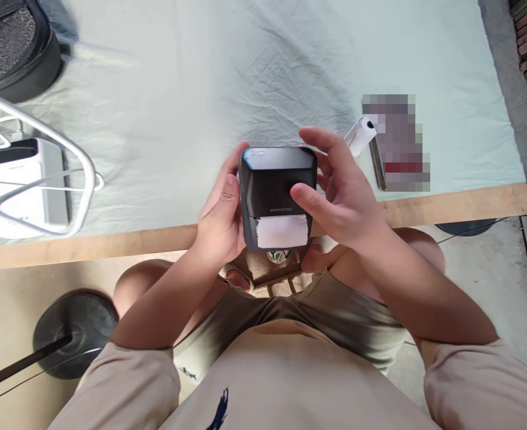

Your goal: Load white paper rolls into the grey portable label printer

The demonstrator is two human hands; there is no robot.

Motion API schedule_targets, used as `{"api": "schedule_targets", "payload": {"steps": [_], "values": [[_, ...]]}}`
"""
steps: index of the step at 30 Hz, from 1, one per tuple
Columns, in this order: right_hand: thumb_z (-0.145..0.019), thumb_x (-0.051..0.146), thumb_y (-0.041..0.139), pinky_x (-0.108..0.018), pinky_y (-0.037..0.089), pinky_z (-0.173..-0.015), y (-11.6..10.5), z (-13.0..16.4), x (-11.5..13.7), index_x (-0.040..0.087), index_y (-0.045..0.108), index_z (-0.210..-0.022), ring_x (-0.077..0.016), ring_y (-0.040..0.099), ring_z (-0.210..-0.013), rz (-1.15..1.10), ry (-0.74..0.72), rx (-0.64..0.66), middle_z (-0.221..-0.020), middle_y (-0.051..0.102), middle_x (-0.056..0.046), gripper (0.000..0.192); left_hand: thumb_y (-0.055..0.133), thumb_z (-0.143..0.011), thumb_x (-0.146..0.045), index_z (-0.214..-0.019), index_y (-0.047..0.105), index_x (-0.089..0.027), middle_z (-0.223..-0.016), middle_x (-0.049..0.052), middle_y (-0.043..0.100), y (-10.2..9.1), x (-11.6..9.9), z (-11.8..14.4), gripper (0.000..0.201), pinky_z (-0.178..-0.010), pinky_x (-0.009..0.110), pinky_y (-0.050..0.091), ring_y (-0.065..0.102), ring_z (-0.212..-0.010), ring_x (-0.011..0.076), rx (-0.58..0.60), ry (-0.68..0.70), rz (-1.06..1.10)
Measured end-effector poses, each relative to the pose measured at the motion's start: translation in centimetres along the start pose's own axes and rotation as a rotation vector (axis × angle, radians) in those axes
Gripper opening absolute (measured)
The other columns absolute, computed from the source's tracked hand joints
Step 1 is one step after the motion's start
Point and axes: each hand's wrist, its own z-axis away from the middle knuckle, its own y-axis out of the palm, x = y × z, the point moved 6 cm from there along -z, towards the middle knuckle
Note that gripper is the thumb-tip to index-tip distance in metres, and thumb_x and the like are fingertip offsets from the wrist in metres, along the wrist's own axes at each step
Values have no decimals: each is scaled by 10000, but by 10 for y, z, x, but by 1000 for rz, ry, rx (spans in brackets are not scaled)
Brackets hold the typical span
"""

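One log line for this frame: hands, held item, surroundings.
left hand: grips black printer | right hand: thumb on printer front | white paper at slot | paper roll on cloth

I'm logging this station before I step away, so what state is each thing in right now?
Black printer: held off the table, white paper showing at its slot.
Left hand: closed on the printer's left side.
Right hand: closed on its right side, thumb on the front.
Paper roll: lying on the cloth, partly unwound.
White power bank: lying flat, cable plugged in.
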Motion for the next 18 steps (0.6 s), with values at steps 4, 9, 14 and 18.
{"api": "schedule_targets", "payload": {"steps": [4,9,14,18], "values": [[-1087,332,709,-460,703,-1242,-4,-2,12,193,556,-1703,-306,740,-1529,-213,18,33,-1698,694,-209,649,699,-1206,-489,-1342,829,-286,-1258,33,909,1,-2,-2,278,-1165,438,732,854,-1377,309,-26,2,-68],[-1052,458,847,-427,738,-1081,-25,-6,20,229,667,-1611,-313,763,-1457,-29,-109,-27,-1591,738,-176,631,738,-1161,-381,-1243,872,-288,-1183,13,918,1,-4,-4,183,-1107,382,744,875,-1262,282,-38,-14,-84],[-1179,701,652,-359,502,-592,-40,-7,20,304,691,-1253,-168,599,-617,150,-28,-249,-798,617,24,406,718,-1159,-629,-1455,821,-257,-1244,96,920,0,8,-7,487,-1174,518,734,883,-1334,380,68,-176,-63],[-1224,597,561,-433,631,-774,-43,-8,28,313,566,-1098,-248,804,-896,92,-46,-402,-970,739,-40,311,917,-1033,-483,-1486,803,-294,-1404,72,888,-3,4,-5,503,-1205,495,724,842,-1456,394,85,-114,-92]]}}
